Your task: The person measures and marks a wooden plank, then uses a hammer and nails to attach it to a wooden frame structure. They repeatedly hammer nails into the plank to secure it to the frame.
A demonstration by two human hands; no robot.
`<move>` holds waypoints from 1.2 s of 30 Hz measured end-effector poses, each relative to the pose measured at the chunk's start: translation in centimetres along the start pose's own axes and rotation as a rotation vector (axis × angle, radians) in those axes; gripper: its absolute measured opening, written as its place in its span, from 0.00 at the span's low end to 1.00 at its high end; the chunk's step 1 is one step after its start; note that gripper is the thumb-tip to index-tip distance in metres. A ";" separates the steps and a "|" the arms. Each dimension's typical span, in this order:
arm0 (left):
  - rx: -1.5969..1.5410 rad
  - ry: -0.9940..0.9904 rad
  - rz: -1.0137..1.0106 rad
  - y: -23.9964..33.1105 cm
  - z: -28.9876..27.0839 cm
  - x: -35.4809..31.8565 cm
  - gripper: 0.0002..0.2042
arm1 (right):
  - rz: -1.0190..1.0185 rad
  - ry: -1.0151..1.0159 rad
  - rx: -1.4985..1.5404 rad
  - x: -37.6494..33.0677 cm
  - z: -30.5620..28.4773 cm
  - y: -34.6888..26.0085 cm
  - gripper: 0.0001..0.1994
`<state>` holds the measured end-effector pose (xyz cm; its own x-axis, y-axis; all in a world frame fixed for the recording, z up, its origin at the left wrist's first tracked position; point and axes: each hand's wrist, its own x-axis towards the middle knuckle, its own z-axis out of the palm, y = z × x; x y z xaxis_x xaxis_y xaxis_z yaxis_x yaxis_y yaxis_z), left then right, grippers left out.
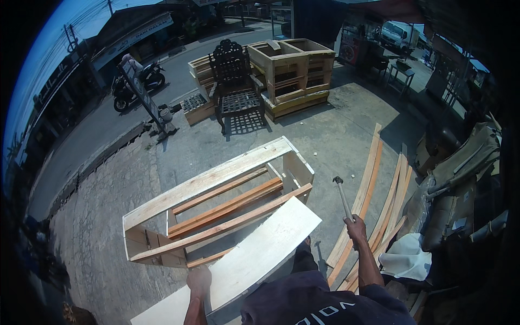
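My right hand (pixel 356 229) is closed round the handle of a hammer (pixel 344 199), its dark head pointing up and away from me. My left hand (pixel 199 278) grips the far edge of a long pale plywood panel (pixel 265 244), fingers curled and partly hidden. That panel slants from the lower left up toward the middle, in front of my body. Just beyond it, a rectangular wooden frame (pixel 211 190) lies on the ground, with pale boards round the outside and reddish slats (pixel 227 208) running lengthwise inside. The panel's upper part overlaps the frame's near side.
Long wooden strips (pixel 365 189) lie on the concrete to my right, beside a white cloth (pixel 407 260) and piled sheeting (pixel 460 173). Farther off stand a dark carved chair (pixel 234 81) and wooden cabinet frames (pixel 295 70). A person on a motorbike (pixel 138 81) is on the road.
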<state>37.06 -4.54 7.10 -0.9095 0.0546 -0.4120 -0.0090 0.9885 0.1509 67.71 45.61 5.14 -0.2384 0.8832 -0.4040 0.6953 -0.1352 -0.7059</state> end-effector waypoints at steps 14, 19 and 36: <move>0.152 0.197 0.138 19.9 -14.8 32.0 0.30 | -0.037 -0.158 -0.179 22.6 -4.6 -12.2 0.20; 0.115 0.154 0.096 19.9 -13.0 41.2 0.29 | 0.114 -0.184 -0.178 21.1 -4.9 -10.2 0.21; -0.004 0.532 0.009 23.3 -4.2 43.2 0.21 | -0.004 -0.326 -0.292 30.3 -1.1 -22.7 0.15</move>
<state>-4.20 20.21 -3.43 -0.9947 -0.0167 0.1018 -0.0006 0.9877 0.1562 45.44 75.90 9.61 -0.4107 0.6892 -0.5970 0.8451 0.0419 -0.5330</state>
